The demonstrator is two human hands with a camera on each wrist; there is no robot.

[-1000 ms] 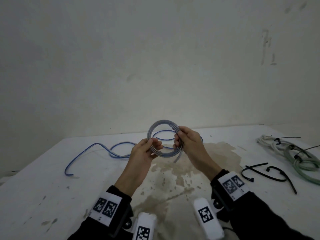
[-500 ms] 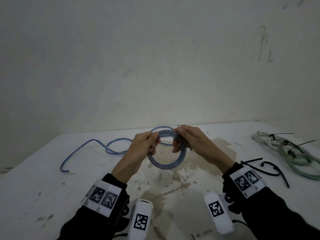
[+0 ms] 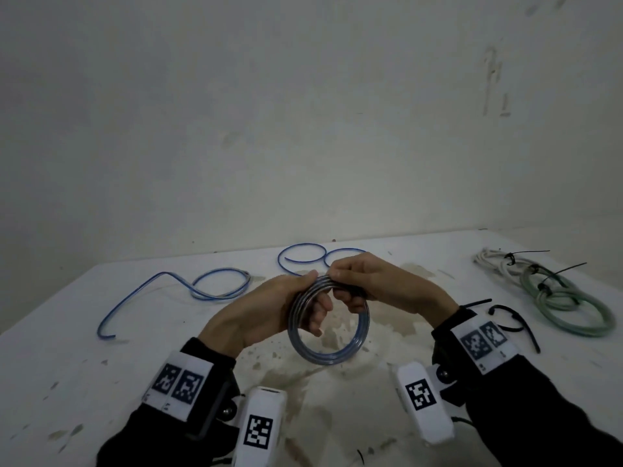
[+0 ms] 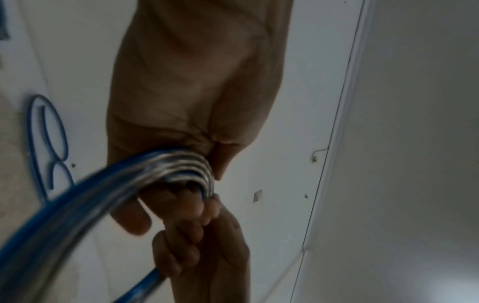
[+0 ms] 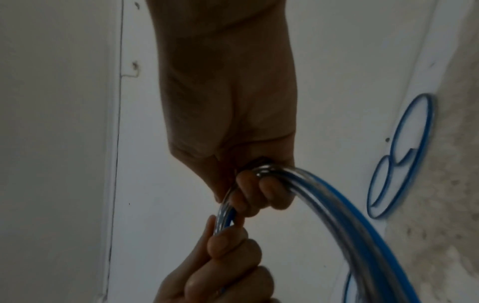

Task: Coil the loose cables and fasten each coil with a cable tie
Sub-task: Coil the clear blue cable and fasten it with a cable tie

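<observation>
Head view: we hold the blue coil [image 3: 328,332] upright above the table [image 3: 67,365], left hand [image 3: 269,311] and right hand [image 3: 371,284] fingers clamped on its top.

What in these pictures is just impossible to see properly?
- Top of the blue-and-clear cable coil: head view, covered by the left hand and right hand.
- Near part of the coil: left wrist view, blurred.
- Black cable ties on the white table: head view, partly behind the right sleeve.
</observation>
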